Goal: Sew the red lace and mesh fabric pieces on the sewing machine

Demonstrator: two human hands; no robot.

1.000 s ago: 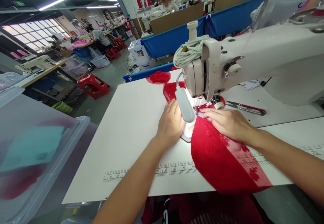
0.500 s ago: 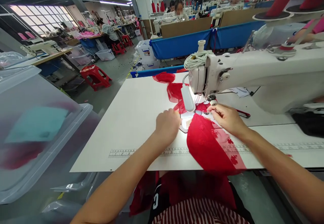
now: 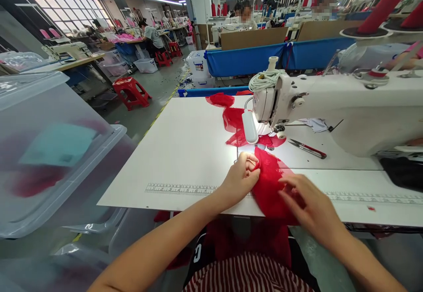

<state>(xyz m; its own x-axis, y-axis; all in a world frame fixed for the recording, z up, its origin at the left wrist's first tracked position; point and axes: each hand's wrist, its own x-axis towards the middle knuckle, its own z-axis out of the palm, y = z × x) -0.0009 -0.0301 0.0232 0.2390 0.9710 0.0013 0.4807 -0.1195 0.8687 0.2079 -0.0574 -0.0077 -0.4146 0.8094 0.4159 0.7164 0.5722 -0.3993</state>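
A piece of red lace fabric (image 3: 269,184) hangs over the table's front edge, its top end just in front of the sewing machine (image 3: 330,96). My left hand (image 3: 240,178) is closed, pinching the fabric's left edge between thumb and fingers. On the fabric's right side, my right hand (image 3: 310,201) is curled round a dark fold, with thumb and forefinger slightly parted. Another red piece (image 3: 272,141) lies beside the needle area, partly hidden by the white lamp (image 3: 250,127). Red-handled thread snips (image 3: 307,148) lie to the right of it.
Sheer red pieces (image 3: 233,118) lie behind the lamp on the white table (image 3: 185,151), which has a printed ruler (image 3: 181,189). Clear plastic bins (image 3: 66,164) stand at the left. A red stool (image 3: 131,93) is beyond. Other people work at machines farther back.
Both hands have come back toward me from the needle area. The left now pinches the fabric's edge, and the right has moved down onto its right side. The snips are now uncovered.
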